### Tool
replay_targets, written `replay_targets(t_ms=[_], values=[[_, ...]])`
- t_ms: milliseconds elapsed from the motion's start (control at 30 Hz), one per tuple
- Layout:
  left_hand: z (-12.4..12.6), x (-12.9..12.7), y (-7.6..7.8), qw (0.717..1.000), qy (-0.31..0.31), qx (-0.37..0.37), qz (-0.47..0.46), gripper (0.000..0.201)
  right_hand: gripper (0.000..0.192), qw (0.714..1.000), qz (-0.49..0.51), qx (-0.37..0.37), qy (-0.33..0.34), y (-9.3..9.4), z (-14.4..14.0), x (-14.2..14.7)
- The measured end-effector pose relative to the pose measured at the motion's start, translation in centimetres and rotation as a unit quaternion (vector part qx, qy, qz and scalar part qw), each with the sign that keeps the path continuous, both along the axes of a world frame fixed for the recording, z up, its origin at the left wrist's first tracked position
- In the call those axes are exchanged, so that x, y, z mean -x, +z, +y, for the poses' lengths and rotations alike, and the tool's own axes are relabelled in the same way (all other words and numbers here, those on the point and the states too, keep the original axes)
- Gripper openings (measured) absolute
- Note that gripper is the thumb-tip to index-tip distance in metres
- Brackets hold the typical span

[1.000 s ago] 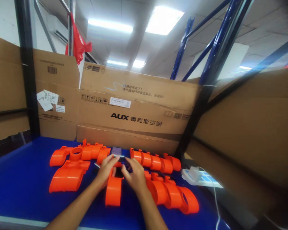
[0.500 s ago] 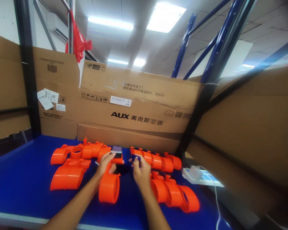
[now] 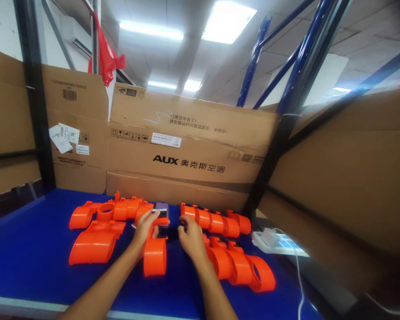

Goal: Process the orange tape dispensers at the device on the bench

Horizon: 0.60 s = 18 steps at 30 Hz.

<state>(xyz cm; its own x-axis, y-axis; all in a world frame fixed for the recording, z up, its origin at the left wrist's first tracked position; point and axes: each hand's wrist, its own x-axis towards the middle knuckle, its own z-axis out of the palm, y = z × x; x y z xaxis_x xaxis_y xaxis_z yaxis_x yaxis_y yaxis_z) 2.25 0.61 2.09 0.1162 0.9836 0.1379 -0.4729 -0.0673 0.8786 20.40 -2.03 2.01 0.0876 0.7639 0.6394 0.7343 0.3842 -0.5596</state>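
On the blue table (image 3: pixel 30 249): loads of orange plastic pieces with fat ring ends, plus two bare hands busy around the middle.
Left hand (image 3: pixel 147 229): gripping one orange part (image 3: pixel 155 258), thumb on top, other fingers tucked round it.
Orange part: in that hand, between the forearms, ring end pointing toward the person. Some dark strip (image 3: pixel 160 213) shows at the thumb tip, too small to make out.
Right hand (image 3: pixel 191 239): just beside it, apart from the ring, fingers curled in with the thumb close. Honestly can't tell if anything's pinched in there.
Left side: a back cluster (image 3: pixel 120 210) and a joined-looking front pair (image 3: pixel 93 246).
Right side: a back row (image 3: pixel 216 223) and a front row (image 3: pixel 242 270), the front one near the right forearm.
Past the left thumb: a phone-like gadget (image 3: pixel 162 205).
Far right: white power strip (image 3: pixel 286 250) with a cable (image 3: pixel 299 280) trailing frontward.
Backdrop: AUX-printed cardboard (image 3: pixel 193 129).
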Motion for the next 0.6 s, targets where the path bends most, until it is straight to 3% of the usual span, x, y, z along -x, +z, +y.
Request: replay_targets(t_ms=[167,267,433,600], values=[[-0.4,-0.3,0.1,1.0,0.018,-0.006,0.008,0.04,0.024,0.997,0.047,-0.056,0.017,1.2,-0.7,0.4],[-0.7,-0.5,0.2,1.0,0.011,-0.008,0.022,0.04,0.023,0.993,0.046,-0.084,0.066,2.0,-1.4,0.9],[-1.2,-0.7,0.3,0.997,-0.031,-0.038,0.056,0.039,0.032,0.981,-0.006,-0.084,0.173,3.0,-2.5,1.8],[-1.2,-0.8,0.0,0.996,-0.046,-0.039,0.059,0.038,0.027,0.978,-0.016,-0.073,0.196,3.1,-2.6,2.1]])
